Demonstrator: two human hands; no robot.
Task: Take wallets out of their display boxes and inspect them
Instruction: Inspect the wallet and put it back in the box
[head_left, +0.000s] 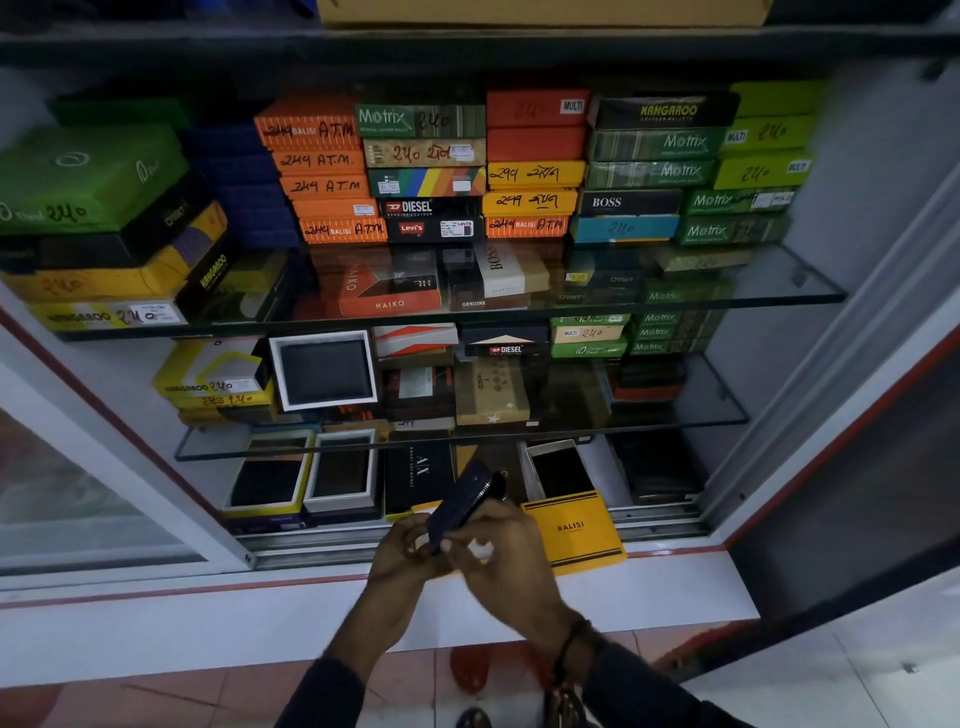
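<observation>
A dark navy wallet (464, 503) is held tilted in front of the cabinet's bottom shelf, its zipped edge facing right. My left hand (402, 545) grips its lower left end. My right hand (506, 545) pinches its lower edge from the right, with something small and white under the fingers. A yellow Balisi box lid (576, 530) lies just right of my hands on the bottom shelf. Behind it stands an open white box (558, 467) with a dark inside.
The open cabinet has two glass shelves (779, 296) stacked with several coloured wallet boxes. Open boxes with dark wallets (324, 371) sit on the middle and bottom shelves. A black Armani Exchange box (418, 475) stands behind my hands. A sliding-door track (322, 551) runs along the front.
</observation>
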